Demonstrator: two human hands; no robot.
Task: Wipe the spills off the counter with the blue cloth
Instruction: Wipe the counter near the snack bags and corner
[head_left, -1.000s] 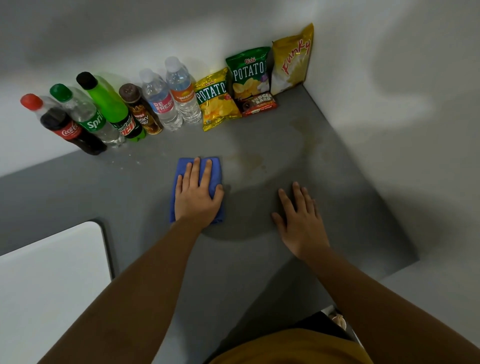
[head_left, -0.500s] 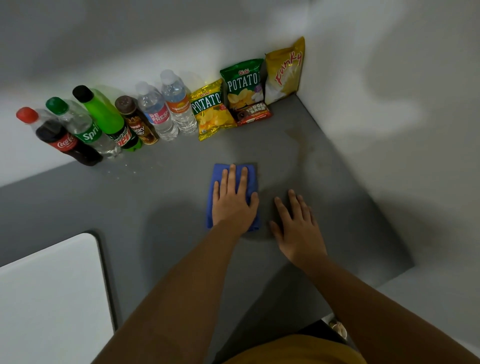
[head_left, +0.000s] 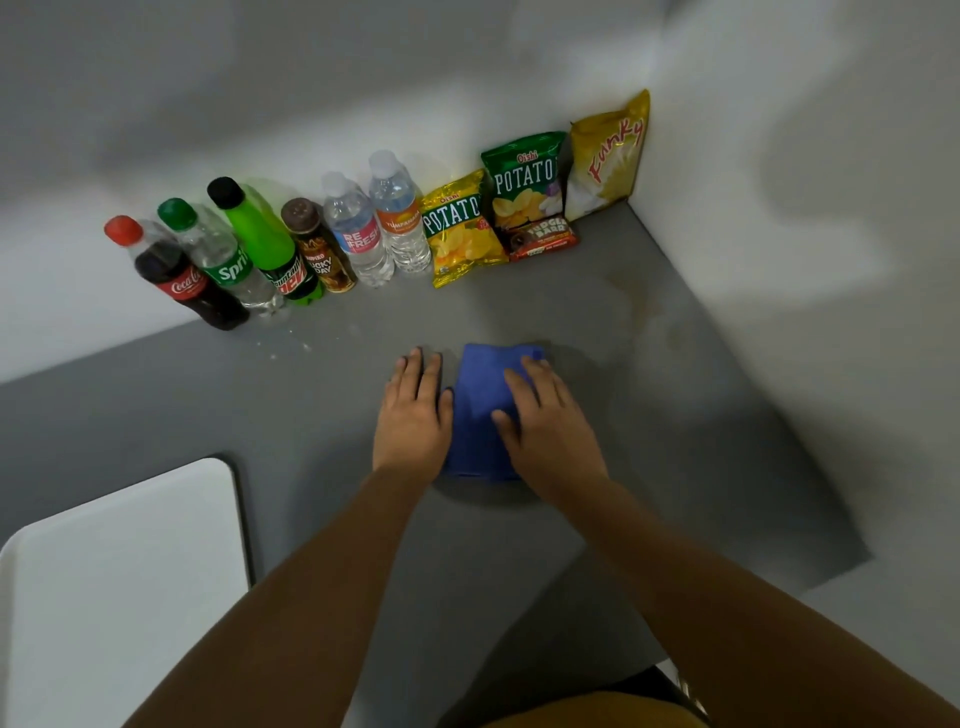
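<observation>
the right hand (head_left: 545, 426) covers the right side of the blue cloth (head_left: 480, 410), so that edge is hidden. the white tray (head_left: 119, 587) is cut off by the left and bottom edges. the coca-cola bottle (head_left: 179, 278) overlaps the sprite bottle (head_left: 221, 260). small print on the fudgee barr pack (head_left: 543, 239) is unreadable.

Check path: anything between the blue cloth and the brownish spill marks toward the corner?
Nothing visible. The right hand rests flat on the blue cloth; the brownish stain lies up and right of it across bare gray counter. The snack bags stand against the wall behind the stain, not on the path.
</observation>
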